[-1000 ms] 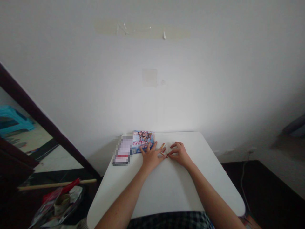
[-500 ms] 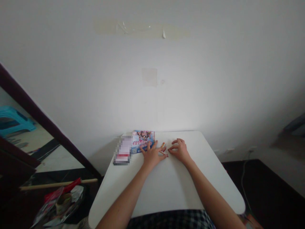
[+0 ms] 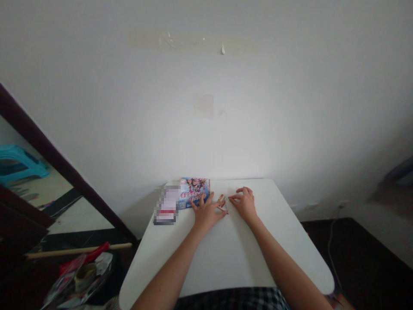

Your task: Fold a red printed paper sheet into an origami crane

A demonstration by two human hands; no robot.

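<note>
My left hand [image 3: 206,213] lies with its fingers spread. Its fingertips rest on the lower edge of a colourful printed booklet [image 3: 194,189], and its thumb reaches toward some thin, light sticks [image 3: 227,208] with dark red tips, which look like matches. A small red-and-yellow printed piece [image 3: 221,198] sits just beyond its index finger, partly covered. My right hand [image 3: 245,203] hovers close to the sticks' far end, thumb and index finger pinched together. Whatever is between those fingertips is too small to make out.
A blurred-out phone-like object [image 3: 167,206] lies left of the booklet. The white table [image 3: 222,258] meets the wall at its back edge. On the floor at left are a bag with things in it [image 3: 85,275] and a wooden pole [image 3: 77,249]; a mirror [image 3: 74,215] leans there.
My right hand has moved a little away from me, from beside my left thumb to the sticks' far end. My left hand has stayed almost in place.
</note>
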